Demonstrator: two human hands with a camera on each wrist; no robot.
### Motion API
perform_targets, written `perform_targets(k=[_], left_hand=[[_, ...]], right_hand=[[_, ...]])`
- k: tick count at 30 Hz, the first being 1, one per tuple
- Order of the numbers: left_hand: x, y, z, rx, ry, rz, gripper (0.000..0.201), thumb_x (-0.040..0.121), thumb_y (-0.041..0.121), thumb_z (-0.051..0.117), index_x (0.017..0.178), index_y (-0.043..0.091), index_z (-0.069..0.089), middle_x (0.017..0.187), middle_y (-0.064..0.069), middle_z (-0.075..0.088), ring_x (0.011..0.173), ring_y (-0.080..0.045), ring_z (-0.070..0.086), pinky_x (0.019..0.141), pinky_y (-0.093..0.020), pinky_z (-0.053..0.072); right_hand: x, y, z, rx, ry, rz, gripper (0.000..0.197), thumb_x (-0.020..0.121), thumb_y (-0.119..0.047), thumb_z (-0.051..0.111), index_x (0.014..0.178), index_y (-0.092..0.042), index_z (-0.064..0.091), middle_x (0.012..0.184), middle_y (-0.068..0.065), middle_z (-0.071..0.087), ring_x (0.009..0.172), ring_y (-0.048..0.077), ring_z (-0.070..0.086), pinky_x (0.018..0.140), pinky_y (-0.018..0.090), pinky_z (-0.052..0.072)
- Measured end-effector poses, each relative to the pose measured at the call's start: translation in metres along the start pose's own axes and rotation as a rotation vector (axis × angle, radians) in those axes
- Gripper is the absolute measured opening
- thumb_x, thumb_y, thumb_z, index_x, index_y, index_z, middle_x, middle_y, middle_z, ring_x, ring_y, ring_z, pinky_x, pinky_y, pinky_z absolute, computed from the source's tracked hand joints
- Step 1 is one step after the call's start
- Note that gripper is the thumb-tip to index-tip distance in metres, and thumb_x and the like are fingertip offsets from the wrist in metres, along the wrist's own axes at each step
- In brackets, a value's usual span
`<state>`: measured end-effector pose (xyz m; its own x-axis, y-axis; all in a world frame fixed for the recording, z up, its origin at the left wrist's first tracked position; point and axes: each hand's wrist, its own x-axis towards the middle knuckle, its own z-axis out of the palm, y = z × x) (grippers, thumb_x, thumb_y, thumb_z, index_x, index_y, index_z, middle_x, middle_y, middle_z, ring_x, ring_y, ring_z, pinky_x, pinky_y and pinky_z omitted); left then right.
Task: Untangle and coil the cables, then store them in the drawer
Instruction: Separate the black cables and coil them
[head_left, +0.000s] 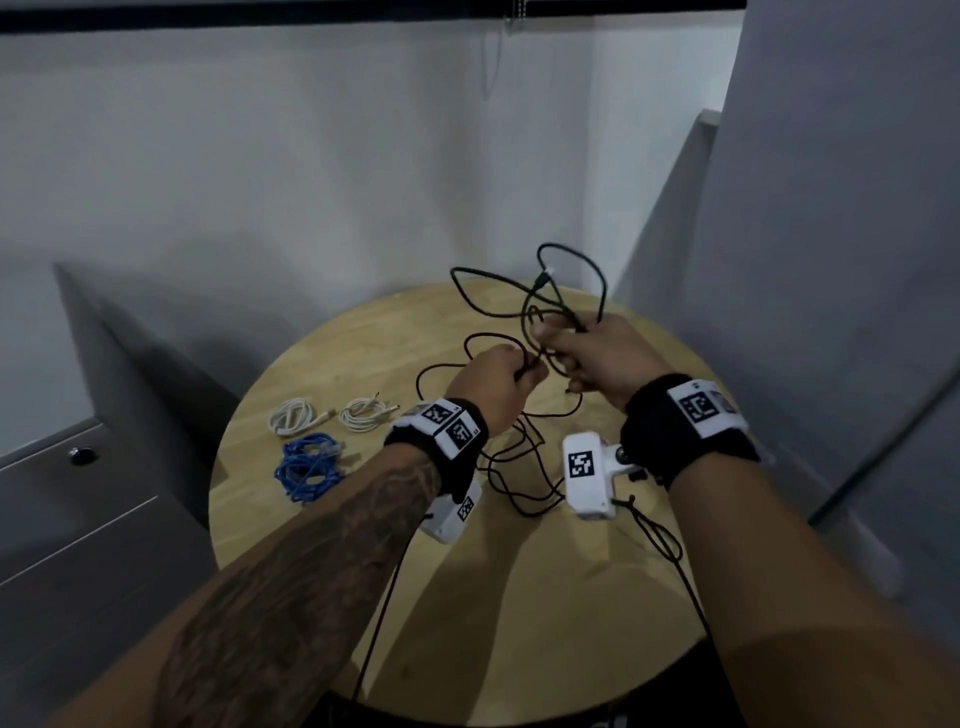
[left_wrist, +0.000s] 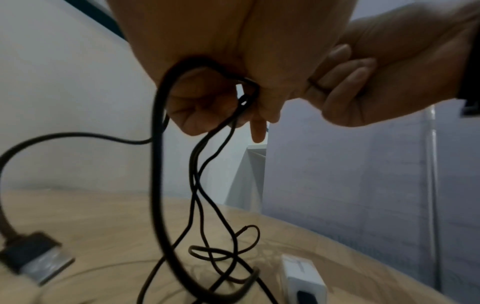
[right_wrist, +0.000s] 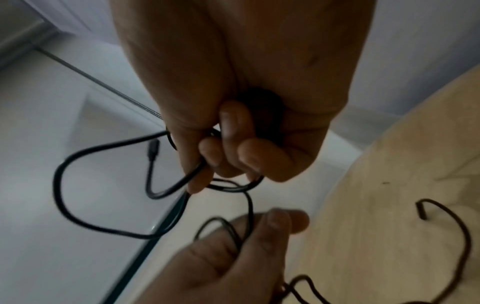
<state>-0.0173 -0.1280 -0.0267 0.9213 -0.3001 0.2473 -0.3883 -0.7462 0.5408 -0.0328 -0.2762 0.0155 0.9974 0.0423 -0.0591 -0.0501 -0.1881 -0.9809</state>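
A tangle of black cables (head_left: 524, 312) is lifted above the round wooden table (head_left: 332, 561). My left hand (head_left: 501, 374) grips strands of it in a fist; in the left wrist view the black cables (left_wrist: 158, 144) hang from my curled fingers down to the table. My right hand (head_left: 587, 348), close beside the left, holds other loops; the right wrist view shows its fingers (right_wrist: 233, 123) curled round black cable (right_wrist: 59, 185). Loose loops trail on the table between my wrists. A black flat plug (left_wrist: 31, 255) hangs at lower left in the left wrist view.
Two white cable coils (head_left: 293, 415) (head_left: 363, 413) and a blue cable bundle (head_left: 309, 465) lie on the table's left side. A grey drawer unit (head_left: 57, 499) with a dark knob stands left of the table. Grey panels and a white wall stand behind and to the right.
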Motion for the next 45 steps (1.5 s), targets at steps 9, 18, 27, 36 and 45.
perform_targets(k=[9, 18, 27, 36, 45], left_hand=[[-0.006, -0.021, 0.001, -0.492, 0.096, -0.166, 0.039, 0.104, 0.027, 0.038, 0.137, 0.007, 0.046, 0.13, -0.001, 0.052, 0.101, -0.021, 0.06, 0.088, -0.023, 0.043], [0.002, -0.044, -0.003, 0.062, -0.197, -0.441, 0.058, 0.103, 0.045, 0.03, 0.093, 0.001, 0.065, 0.097, -0.023, 0.066, 0.085, -0.036, 0.061, 0.07, -0.033, 0.043], [-0.005, -0.033, -0.023, 0.144, 0.233, -0.364, 0.099, 0.079, 0.048, 0.07, 0.152, 0.014, 0.013, 0.158, -0.008, 0.017, 0.135, -0.034, 0.035, 0.104, -0.047, 0.04], [0.002, 0.008, 0.009, -0.722, -0.013, -0.243, 0.018, 0.096, 0.012, 0.057, 0.106, 0.003, 0.069, 0.089, -0.01, 0.068, 0.056, -0.002, 0.062, 0.05, -0.017, 0.048], [0.016, 0.011, -0.023, -0.884, 0.145, -0.328, 0.01, 0.09, 0.01, 0.065, 0.081, 0.013, 0.07, 0.073, -0.004, 0.067, 0.072, -0.021, 0.064, 0.062, -0.035, 0.057]], right_hand=[[0.016, -0.007, -0.022, 0.11, 0.562, -0.118, 0.022, 0.093, -0.028, 0.063, 0.074, -0.015, 0.064, 0.056, -0.004, 0.054, 0.047, 0.012, 0.046, 0.05, 0.026, 0.041], [-0.011, -0.054, -0.039, 0.902, 0.59, -0.398, 0.028, 0.099, -0.02, 0.056, 0.072, -0.016, 0.05, 0.06, -0.001, 0.039, 0.049, 0.013, 0.027, 0.074, 0.046, 0.062], [-0.017, -0.052, -0.028, 1.013, 0.437, -0.297, 0.04, 0.102, -0.031, 0.054, 0.066, -0.015, 0.052, 0.051, -0.002, 0.029, 0.045, 0.013, 0.018, 0.074, 0.042, 0.06], [-0.011, -0.049, -0.017, 0.812, 0.475, -0.272, 0.036, 0.098, -0.033, 0.06, 0.066, -0.02, 0.05, 0.05, -0.004, 0.031, 0.043, 0.012, 0.026, 0.061, 0.033, 0.056], [-0.001, 0.005, -0.004, -0.367, 0.154, -0.244, 0.014, 0.079, -0.016, 0.08, 0.078, -0.02, 0.067, 0.073, -0.004, 0.069, 0.064, 0.003, 0.063, 0.063, 0.022, 0.051]])
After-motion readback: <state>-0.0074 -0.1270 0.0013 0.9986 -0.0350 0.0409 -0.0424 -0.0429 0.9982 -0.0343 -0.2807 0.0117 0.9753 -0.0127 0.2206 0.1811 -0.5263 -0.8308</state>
